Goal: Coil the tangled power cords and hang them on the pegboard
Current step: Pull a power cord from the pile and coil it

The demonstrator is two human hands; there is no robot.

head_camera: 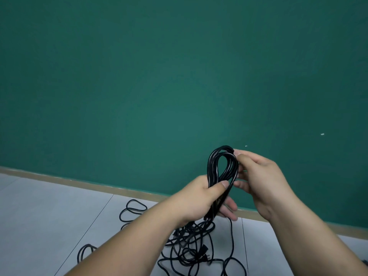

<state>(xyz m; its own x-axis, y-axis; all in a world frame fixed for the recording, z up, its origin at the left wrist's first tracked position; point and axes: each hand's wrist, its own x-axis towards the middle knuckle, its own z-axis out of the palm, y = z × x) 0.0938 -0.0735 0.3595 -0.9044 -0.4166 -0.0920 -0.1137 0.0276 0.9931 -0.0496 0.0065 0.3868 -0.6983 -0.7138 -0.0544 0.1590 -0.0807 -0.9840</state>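
My L hand (pixel 207 196) clamps cord coil (pixel 214 166) base, R hand (pixel 258 176) pinches its top; even loops, feed slack w/o dragging tangle (pixel 191 246).

— What is seen behind?
— A green wall (pixel 159 76) is seen, marked by two small white specks (pixel 322 134).
— And below it?
— A tan baseboard (pixel 79 183) is set along its foot. A grey tiled floor (pixel 49 216) is laid beneath, crossed by thin dark joints (pixel 89 228).

Tangled cords (pixel 191 248) clutter floor (pixel 49 206) below hands; green wall (pixel 159 76) close ahead; floor left open
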